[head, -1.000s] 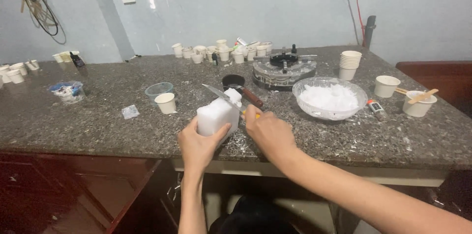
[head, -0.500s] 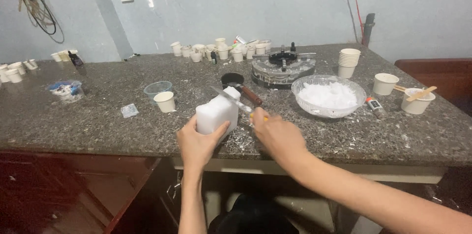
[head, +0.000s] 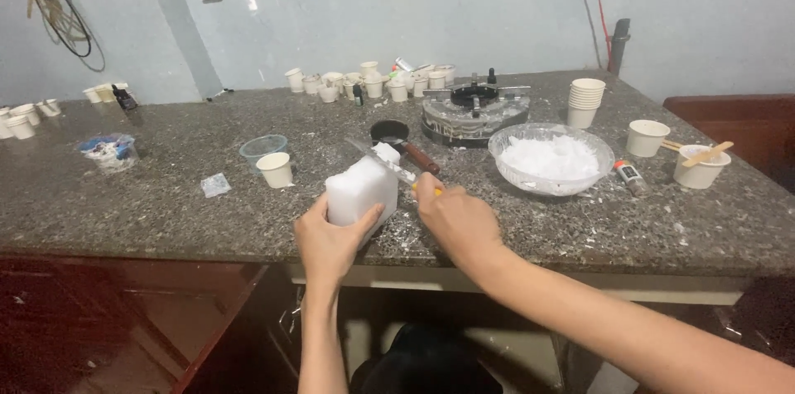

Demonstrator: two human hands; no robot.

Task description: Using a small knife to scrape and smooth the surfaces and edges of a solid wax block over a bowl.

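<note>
Countertop (head: 166, 203) — white block (head: 360, 188) nearer edge

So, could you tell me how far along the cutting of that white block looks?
Done: a glass bowl already holds white shavings, and flakes litter the counter. In hand: the left hand steadies the white block while the right hand works a knife on its top. Left: most of the block looks uncut.
</note>
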